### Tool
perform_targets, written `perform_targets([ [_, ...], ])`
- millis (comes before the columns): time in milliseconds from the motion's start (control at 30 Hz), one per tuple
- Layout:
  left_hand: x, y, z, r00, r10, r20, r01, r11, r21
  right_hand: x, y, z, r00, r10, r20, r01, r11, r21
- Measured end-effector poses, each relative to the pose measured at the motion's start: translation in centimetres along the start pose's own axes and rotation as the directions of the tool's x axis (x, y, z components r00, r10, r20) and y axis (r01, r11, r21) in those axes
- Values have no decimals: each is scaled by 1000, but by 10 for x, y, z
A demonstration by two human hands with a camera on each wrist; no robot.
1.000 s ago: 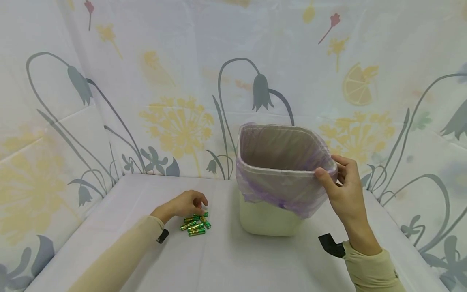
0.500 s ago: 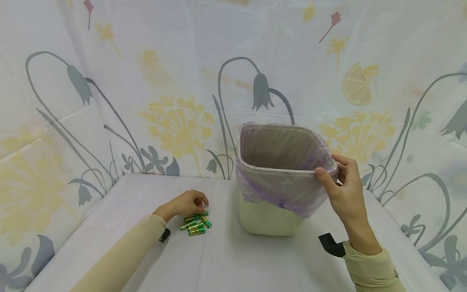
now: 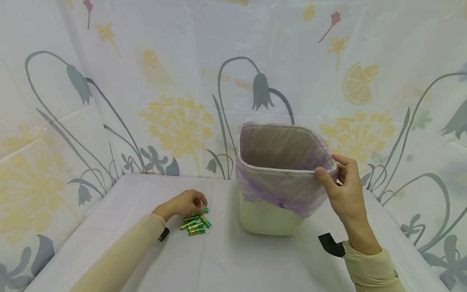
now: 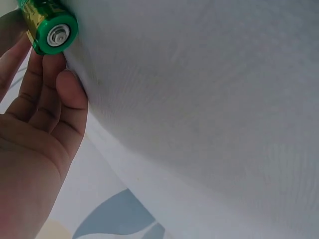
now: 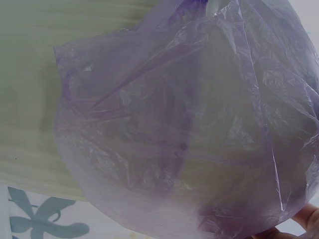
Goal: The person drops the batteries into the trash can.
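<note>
My left hand (image 3: 185,202) pinches a green and gold battery (image 4: 54,30). In the left wrist view the battery's metal end points toward the camera, with the fingertips behind it. Several more green batteries (image 3: 196,228) lie in a loose pile just below that hand in the head view. A pale green trash bin (image 3: 267,222) stands to the right, and a translucent purple bag (image 3: 282,187) lines it and folds down over its rim. My right hand (image 3: 344,196) grips the bin's right rim through the bag, thumb at the front. Other fingers are partly hidden behind the rim.
A white cloth covers the table (image 3: 219,265). Behind and on both sides hangs a curtain (image 3: 175,52) printed with flowers. A black strap piece (image 3: 331,245) sticks out at the right sleeve, and another at the left.
The battery at my left fingertips has shifted slightly up and away from the pile. My right hand and the bin stay where they were.
</note>
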State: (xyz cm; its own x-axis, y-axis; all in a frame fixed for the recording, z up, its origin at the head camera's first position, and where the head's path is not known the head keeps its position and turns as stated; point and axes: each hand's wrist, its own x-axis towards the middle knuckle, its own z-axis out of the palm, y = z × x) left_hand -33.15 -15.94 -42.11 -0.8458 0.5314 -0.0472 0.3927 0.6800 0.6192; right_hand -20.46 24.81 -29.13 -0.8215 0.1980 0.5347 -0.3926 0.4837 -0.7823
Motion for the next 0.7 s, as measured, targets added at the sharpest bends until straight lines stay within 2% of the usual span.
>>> perform_targets([
  [367, 5, -1, 3, 1000, 13, -14, -12, 998, 54, 1, 1, 1, 1000, -10, -11, 10, 1000, 11],
  [700, 4, 5, 2, 1000, 11, 11, -12, 996, 86, 1, 1, 1, 1000, -4, -8, 4, 1000, 12],
])
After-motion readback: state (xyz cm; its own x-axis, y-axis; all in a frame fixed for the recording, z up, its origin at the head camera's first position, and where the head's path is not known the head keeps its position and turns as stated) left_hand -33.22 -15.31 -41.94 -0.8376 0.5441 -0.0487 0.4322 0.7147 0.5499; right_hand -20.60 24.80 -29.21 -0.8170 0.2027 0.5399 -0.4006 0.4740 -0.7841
